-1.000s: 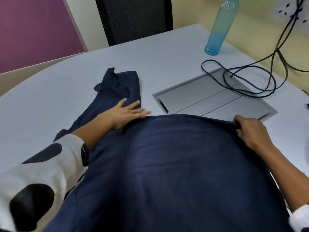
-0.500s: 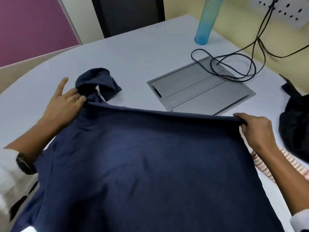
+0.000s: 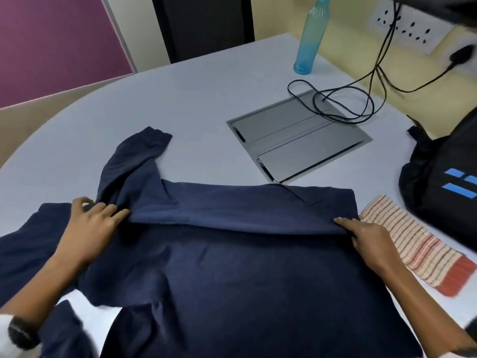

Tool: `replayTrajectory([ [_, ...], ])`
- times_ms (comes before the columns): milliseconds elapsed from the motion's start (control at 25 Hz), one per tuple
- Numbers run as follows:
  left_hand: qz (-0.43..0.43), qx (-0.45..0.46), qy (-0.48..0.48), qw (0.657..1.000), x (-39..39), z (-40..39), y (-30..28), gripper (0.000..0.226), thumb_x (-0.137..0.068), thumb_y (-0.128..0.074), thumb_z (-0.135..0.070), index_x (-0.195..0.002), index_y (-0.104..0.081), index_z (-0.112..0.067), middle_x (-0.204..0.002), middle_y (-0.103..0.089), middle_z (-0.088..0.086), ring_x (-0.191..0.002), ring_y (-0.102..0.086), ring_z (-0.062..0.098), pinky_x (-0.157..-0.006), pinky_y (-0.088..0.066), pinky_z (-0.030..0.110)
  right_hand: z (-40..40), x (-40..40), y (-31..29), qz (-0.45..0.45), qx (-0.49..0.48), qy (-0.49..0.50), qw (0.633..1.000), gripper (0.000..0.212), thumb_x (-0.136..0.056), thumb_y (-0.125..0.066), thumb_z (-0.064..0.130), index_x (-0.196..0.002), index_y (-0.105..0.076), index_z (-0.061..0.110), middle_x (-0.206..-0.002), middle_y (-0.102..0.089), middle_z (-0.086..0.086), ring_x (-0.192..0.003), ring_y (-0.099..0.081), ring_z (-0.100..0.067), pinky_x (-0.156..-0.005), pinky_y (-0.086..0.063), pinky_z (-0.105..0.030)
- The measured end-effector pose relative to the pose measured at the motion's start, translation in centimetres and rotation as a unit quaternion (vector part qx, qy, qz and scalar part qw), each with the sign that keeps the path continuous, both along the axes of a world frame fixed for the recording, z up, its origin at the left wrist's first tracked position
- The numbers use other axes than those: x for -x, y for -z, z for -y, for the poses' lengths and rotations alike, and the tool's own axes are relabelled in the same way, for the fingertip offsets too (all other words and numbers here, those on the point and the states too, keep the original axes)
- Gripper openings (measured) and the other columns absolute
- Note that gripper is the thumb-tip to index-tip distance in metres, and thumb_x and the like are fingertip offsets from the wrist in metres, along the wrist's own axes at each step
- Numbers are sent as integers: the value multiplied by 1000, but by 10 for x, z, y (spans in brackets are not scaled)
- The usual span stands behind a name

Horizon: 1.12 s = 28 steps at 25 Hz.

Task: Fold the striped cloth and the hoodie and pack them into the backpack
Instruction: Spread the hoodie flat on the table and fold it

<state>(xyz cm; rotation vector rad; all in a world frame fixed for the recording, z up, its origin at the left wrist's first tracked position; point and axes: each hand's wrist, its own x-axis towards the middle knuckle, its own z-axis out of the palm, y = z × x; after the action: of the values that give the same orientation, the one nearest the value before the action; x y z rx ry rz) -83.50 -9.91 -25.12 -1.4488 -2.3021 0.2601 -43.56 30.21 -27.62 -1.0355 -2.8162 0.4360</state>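
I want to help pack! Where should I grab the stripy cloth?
Take the striped cloth by its free red end, coming from the right. Its other end lies against the hoodie near the right hand, while the red end lies flat and clear.

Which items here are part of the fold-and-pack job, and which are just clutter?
Part of the job:
- hoodie, navy, spread on the table, its folded edge held by left hand and right hand
- striped cloth, folded, right of the hoodie
- backpack, black, far right

Lying about:
- blue bottle
- black cable
- grey table hatch
- chair
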Motion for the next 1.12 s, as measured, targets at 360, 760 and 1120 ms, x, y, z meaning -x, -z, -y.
replayTrajectory([
  [360, 111, 57, -59, 990, -57, 29, 51, 25, -67, -57, -13, -82, -76, -9, -55, -54, 6, -51, -58, 27, -67, -33, 44, 16, -13, 13, 143, 36, -26, 989, 57, -86, -50, 2, -141, -45, 19, -150, -39, -1, -137, -39, -19, -112, -31, -30],
  [760, 146, 230, -195, 942, -70, 6, 26, 25, -94, -44, -34, -94, -69, -31, -89, -67, -9, -85, -64, 12, -68, -18, 34, 28, -7, 10, 167, 15, -8, 986, 62, -88, -45, -6, -145, -39, 18, -155, -30, 0, -140, -33, -19, -113, -31, -33],
  [1120, 258, -58, -272, 925, -14, -51, -12, 18, -89, -55, -15, -101, -67, -10, -96, -66, 23, -86, -60, 48, -70, -47, 49, -50, 83, -36, 85, -29, 61, 994, 40, -79, -48, -2, -107, -69, 18, -103, -66, -21, -94, -59, -41, -83, -50, -41],
])
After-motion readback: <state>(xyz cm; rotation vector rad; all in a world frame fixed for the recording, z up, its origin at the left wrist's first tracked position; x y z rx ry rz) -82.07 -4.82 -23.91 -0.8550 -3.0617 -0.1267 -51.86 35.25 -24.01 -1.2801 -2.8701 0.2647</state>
